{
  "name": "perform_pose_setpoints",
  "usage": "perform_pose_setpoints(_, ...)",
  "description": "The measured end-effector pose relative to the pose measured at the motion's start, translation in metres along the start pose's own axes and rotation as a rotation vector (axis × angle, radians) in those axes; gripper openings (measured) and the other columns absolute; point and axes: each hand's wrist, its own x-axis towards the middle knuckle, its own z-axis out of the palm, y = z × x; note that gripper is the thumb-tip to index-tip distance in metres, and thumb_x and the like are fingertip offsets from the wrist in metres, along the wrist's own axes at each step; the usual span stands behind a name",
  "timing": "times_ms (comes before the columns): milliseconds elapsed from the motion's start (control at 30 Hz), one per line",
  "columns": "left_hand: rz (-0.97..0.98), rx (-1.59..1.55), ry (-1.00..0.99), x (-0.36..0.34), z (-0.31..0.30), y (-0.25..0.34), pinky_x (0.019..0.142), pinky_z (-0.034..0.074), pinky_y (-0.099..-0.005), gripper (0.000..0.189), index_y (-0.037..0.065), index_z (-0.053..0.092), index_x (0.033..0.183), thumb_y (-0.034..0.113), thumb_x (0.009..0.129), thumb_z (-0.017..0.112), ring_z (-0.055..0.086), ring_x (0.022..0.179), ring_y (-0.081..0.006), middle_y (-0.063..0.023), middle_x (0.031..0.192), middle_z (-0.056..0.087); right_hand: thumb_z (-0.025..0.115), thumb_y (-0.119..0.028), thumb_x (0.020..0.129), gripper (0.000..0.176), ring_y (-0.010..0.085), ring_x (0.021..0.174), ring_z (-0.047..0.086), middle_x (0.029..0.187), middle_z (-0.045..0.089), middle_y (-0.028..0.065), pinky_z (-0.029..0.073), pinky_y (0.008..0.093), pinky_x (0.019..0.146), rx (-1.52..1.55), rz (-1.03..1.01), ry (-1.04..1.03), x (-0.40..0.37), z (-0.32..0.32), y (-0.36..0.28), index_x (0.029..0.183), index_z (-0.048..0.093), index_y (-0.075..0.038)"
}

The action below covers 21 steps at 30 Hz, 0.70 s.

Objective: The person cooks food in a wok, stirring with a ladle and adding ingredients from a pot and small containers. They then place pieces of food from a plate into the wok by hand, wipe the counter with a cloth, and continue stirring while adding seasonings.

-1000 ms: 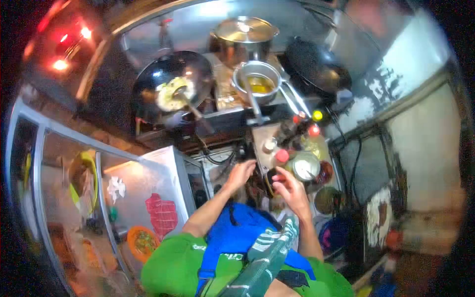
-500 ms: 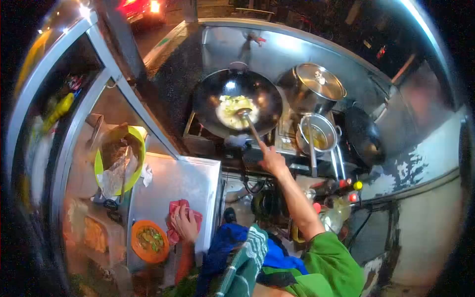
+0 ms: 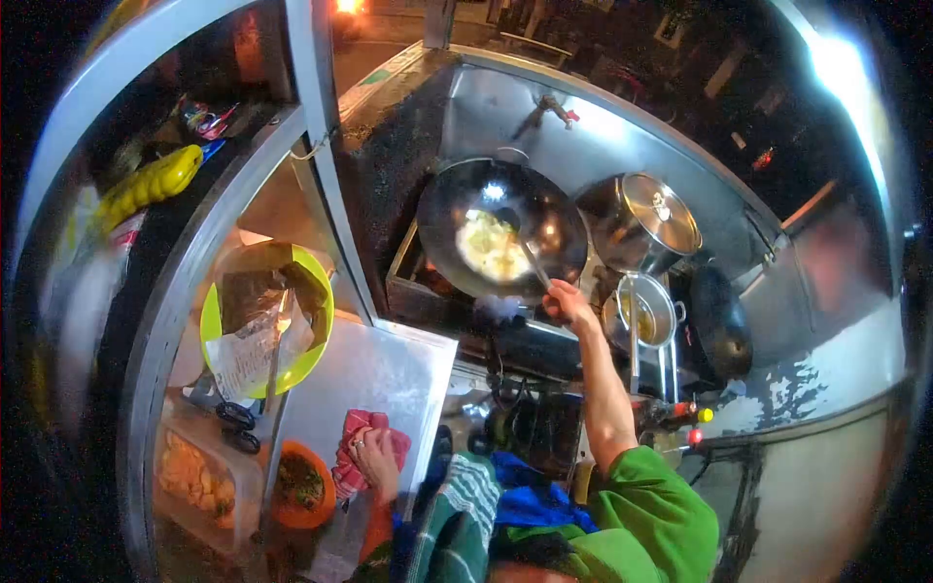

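Note:
My right hand is wrapped round the handle of a ladle, whose head rests in a large black wok. Pale, whitish-yellow food lies in the bottom of the wok. On the metal counter at the lower left, my left hand lies on a bunched red cloth, a ring on one finger and the fingers bent over the fabric. An orange bowl with green and dark food stands just left of the cloth, partly behind a frame bar.
Right of the wok stand a lidded steel pot and a smaller pot with a strainer handle across it. A lime-green tub, scissors and a food tray are at left. Capped bottles stand at lower right.
The view has shifted, so the scene sits further right. The ladle head has moved from the food to the upper right edge of it. My left hand remains on the red cloth.

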Motion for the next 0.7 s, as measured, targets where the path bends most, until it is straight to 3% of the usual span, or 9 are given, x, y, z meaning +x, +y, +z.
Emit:
perform_pose_setpoints(67,0.005,0.021,0.046,0.006,-0.002,0.004,0.094,0.041,-0.0477,0.024,0.001,0.066,0.095,0.025,0.093,0.066,0.055,0.104,-0.0363,-0.0147,0.105,0.063,0.058,-0.018,0.095,0.047,0.0112,0.058,0.055,0.082,0.062,0.0049,0.045,0.0268,0.048,0.023,-0.004,0.04,0.031,0.003,0.01,0.139,0.05,-0.005)
perform_pose_setpoints(133,-0.008,0.008,-0.046,0.009,-0.009,0.012,0.093,0.041,-0.0491,0.027,0.001,0.064,0.087,0.028,0.092,0.067,0.057,0.1,-0.0373,-0.0161,0.096,0.065,0.061,-0.016,0.092,0.048,0.0131,0.069,0.062,0.092,0.067,0.0083,0.051,0.0301,0.055,-0.322,-0.347,0.048,0.053,0.015,0.013,0.138,0.053,-0.001)
perform_pose_setpoints(267,-0.008,0.21,-0.037,0.002,-0.001,0.015,0.092,0.041,-0.0501,0.029,0.003,0.066,0.086,0.029,0.096,0.059,0.057,0.095,-0.039,-0.0182,0.092,0.064,0.061,-0.022,0.091,0.049,0.0298,0.094,0.068,0.11,0.069,0.0199,0.053,0.0407,0.083,-0.866,-0.684,-0.008,0.099,-0.016,0.044,0.135,0.055,0.0)
perform_pose_setpoints(300,0.038,0.163,0.03,0.0,0.008,0.008,0.092,0.041,-0.0505,0.028,0.004,0.067,0.087,0.029,0.096,0.058,0.057,0.095,-0.0386,-0.0174,0.091,0.064,0.061,-0.023,0.091,0.047,0.0356,0.107,0.065,0.115,0.068,0.0216,0.05,0.0417,0.091,-0.898,-0.532,-0.085,0.057,-0.009,0.015,0.134,0.057,-0.006)
perform_pose_setpoints(400,0.125,0.218,0.078,-0.005,0.001,0.019,0.093,0.041,-0.0508,0.024,0.009,0.069,0.091,0.029,0.096,0.056,0.057,0.099,-0.0359,-0.0147,0.095,0.065,0.058,-0.02,0.092,0.048,0.0319,0.101,0.069,0.11,0.07,0.0204,0.052,0.0425,0.085,-0.937,-0.493,-0.238,-0.014,-0.04,-0.013,0.139,0.055,-0.015)
perform_pose_setpoints(433,0.073,0.242,0.04,-0.01,0.014,0.007,0.093,0.041,-0.0504,0.023,0.01,0.069,0.091,0.028,0.096,0.055,0.057,0.1,-0.0348,-0.0141,0.097,0.065,0.058,-0.019,0.09,0.049,0.0355,0.092,0.07,0.103,0.071,0.022,0.054,0.0447,0.08,-1.024,-0.108,-0.174,-0.074,-0.024,-0.065,0.139,0.057,-0.019)
perform_pose_setpoints(467,0.022,0.256,-0.011,-0.011,0.025,-0.002,0.094,0.041,-0.0501,0.023,0.011,0.069,0.09,0.027,0.096,0.054,0.057,0.1,-0.0337,-0.0135,0.1,0.065,0.059,-0.016,0.087,0.049,0.0384,0.083,0.07,0.095,0.071,0.0236,0.055,0.0486,0.076,-1.193,-0.507,-0.092,-0.066,-0.048,-0.042,0.136,0.06,-0.022)
perform_pose_setpoints(600,0.051,0.384,-0.133,0.006,-0.007,0.033,0.094,0.041,-0.0494,0.022,0.013,0.069,0.091,0.026,0.095,0.053,0.058,0.1,-0.0325,-0.0123,0.101,0.064,0.062,-0.015,0.083,0.049,0.0403,0.098,0.068,0.102,0.07,0.023,0.053,0.0512,0.085,-1.215,-0.304,0.088,-0.055,-0.029,-0.045,0.131,0.063,-0.025)
perform_pose_setpoints(700,-0.05,0.344,0.007,0.009,-0.001,0.043,0.094,0.04,-0.0503,0.018,0.013,0.069,0.093,0.025,0.092,0.056,0.057,0.101,-0.0331,-0.0129,0.098,0.063,0.064,-0.006,0.079,0.055,0.0398,0.095,0.068,0.104,0.069,0.0244,0.053,0.0468,0.082,-1.051,-0.444,0.042,-0.02,-0.019,-0.007,0.133,0.061,-0.016)
